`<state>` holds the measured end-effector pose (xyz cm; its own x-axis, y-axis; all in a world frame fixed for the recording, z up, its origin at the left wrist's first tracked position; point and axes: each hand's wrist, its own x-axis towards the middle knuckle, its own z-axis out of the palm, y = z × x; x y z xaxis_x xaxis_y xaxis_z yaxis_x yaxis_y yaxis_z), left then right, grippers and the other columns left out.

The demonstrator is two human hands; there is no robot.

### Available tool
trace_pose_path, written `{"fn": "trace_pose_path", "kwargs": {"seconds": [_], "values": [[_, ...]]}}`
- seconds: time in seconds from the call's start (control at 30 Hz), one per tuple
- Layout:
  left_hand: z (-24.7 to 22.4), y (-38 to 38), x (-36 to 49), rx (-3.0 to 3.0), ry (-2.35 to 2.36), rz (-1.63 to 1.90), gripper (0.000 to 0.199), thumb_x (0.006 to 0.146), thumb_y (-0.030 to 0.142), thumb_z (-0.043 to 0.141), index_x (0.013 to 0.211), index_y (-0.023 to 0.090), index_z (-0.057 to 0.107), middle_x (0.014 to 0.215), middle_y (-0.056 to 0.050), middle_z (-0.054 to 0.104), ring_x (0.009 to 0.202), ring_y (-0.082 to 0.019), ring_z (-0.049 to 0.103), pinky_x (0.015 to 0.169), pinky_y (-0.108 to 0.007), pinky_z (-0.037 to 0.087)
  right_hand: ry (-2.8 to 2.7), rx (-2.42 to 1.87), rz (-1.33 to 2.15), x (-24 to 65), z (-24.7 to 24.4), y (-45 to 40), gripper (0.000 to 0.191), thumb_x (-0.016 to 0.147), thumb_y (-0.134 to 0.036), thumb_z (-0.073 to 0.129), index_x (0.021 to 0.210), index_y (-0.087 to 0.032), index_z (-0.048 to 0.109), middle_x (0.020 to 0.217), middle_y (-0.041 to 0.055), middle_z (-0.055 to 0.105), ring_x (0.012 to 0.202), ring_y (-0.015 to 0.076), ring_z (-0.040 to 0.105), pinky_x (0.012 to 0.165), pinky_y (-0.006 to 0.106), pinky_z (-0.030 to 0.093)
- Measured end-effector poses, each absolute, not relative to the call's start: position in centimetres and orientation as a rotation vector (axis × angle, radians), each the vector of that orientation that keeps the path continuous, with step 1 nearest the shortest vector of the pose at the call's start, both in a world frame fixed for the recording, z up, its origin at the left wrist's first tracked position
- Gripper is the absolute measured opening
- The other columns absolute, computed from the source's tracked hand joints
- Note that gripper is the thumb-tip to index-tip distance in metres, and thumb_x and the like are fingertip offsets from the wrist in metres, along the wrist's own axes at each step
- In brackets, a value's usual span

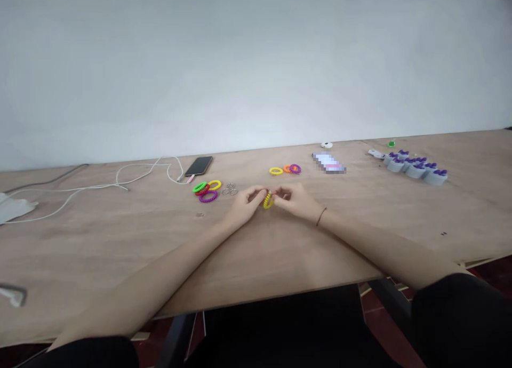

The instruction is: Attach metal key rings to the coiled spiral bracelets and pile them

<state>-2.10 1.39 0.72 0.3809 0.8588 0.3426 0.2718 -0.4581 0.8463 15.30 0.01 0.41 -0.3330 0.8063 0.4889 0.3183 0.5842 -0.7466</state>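
My left hand [245,206] and my right hand [295,201] meet above the wooden table, their fingertips pinching a yellow spiral plastic band [268,201] between them. A small metal part may sit at its top, but the fingers hide it. Left of my left hand lie a stack of green, red, yellow and purple spiral bands [206,191] and a few metal key rings [230,189]. Beyond my hands are a yellow spiral band [276,171] and an overlapping orange and purple pair [294,169]. A thin brown cord [320,216] circles my right wrist.
A black smartphone [199,165] lies at the table's far edge, with a white cable [120,181] trailing left. Further right are a pixelated flat object [328,162] and several grey cups with purple tops [416,168]. A pale wall rises behind the table.
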Motion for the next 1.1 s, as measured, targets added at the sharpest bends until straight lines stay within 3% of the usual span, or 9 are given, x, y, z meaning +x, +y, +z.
{"fn": "trace_pose_path", "kwargs": {"seconds": [0.13, 0.37, 0.87, 1.1], "values": [[0.4, 0.9, -1.6, 1.753, 0.937, 1.057, 0.038, 0.07, 0.037, 0.065, 0.101, 0.017, 0.06, 0.104, -0.006, 0.065, 0.096, -0.02, 0.06, 0.087, -0.031, 0.047, -1.979, -0.886, 0.399, 15.4, 0.3, 0.0, 0.011, 0.076, -0.025, 0.052, 0.078, -0.016, 0.06, 0.071, 0.0011, 0.062, 0.062, 0.0106, 0.054, 0.058, 0.023, 0.044], [0.6, 0.4, -0.9, 1.563, 0.935, 1.13, 0.037, 0.068, 0.036, 0.067, 0.097, 0.014, 0.06, 0.1, -0.009, 0.067, 0.095, -0.022, 0.062, 0.088, -0.037, 0.047, -2.053, -0.841, 0.141, 15.5, 0.4, -0.4, 0.01, 0.077, -0.019, 0.049, 0.079, -0.018, 0.058, 0.068, -0.0001, 0.06, 0.058, 0.0097, 0.05, 0.058, 0.022, 0.04], [0.4, 0.7, -0.9, 1.722, 1.019, 1.256, 0.019, 0.071, 0.032, 0.059, 0.08, 0.015, 0.057, 0.09, -0.007, 0.068, 0.086, -0.019, 0.063, 0.077, -0.031, 0.049, -2.01, -0.922, 0.126, 14.8, 0.4, -0.8, 0.012, 0.08, -0.024, 0.048, 0.078, -0.018, 0.058, 0.069, 0.0014, 0.062, 0.058, 0.0108, 0.052, 0.057, 0.023, 0.039], [0.3, 0.9, -1.2, 1.721, 1.002, 1.197, 0.024, 0.072, 0.037, 0.059, 0.079, 0.014, 0.057, 0.082, -0.006, 0.067, 0.077, -0.018, 0.063, 0.071, -0.03, 0.049, -2.169, -0.805, 0.276, 15.7, 1.4, -0.5, 0.018, 0.083, -0.023, 0.045, 0.08, -0.019, 0.062, 0.07, -0.0001, 0.063, 0.059, 0.0101, 0.052, 0.056, 0.022, 0.042]]}}
